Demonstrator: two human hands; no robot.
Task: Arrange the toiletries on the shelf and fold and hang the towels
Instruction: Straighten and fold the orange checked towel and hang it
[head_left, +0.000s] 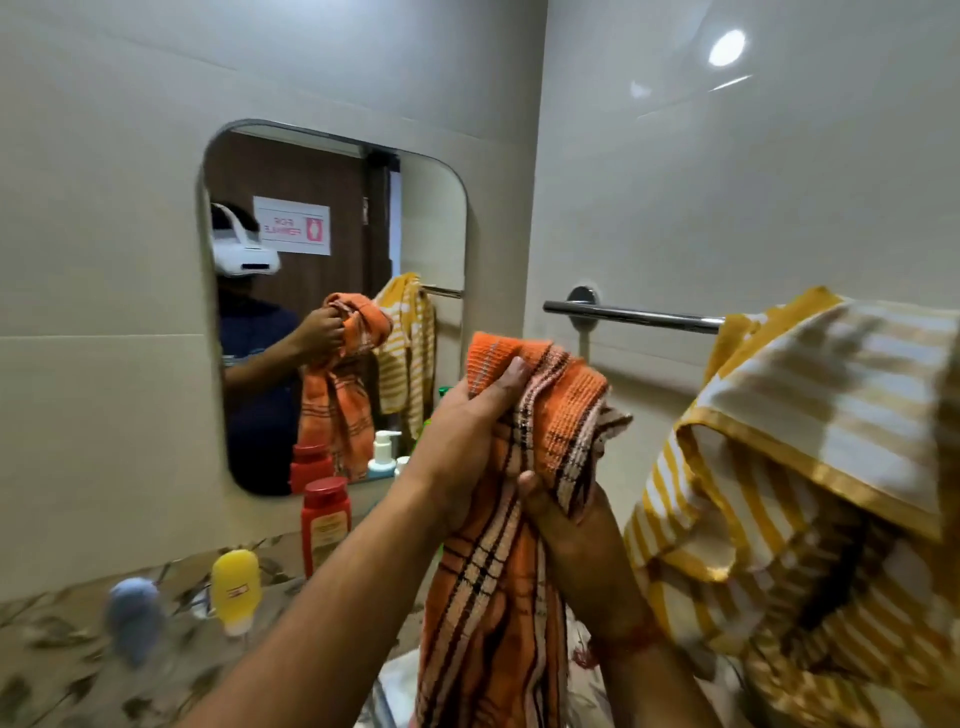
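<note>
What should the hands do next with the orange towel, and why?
Probably lift the orange towel over the bare left part of the towel bar. Both the left hand and right hand grip it bunched just below the bar, and the yellow striped towel already hangs on the right.

- Warm, moderately bright indoor light fills the room; the beige wall tiles (779, 208) are evenly lit.
- A round ceiling light shows as a white glare spot (727, 48) at the upper right, with thinner streaks just below it.
- The chrome towel rail (634, 314) carries a bright highlight along its length.
- Motion blur smears the lower left: the grey-blue bottle (134, 618) and the patterned table (62, 670) are soft.
- The yellow striped towel (810, 467) at the right edge is blurred.
- Wide-angle distortion bends the mirror (332, 306) and the tile lines.
- The underside of the right hand (563, 514) lies in shadow.
</note>
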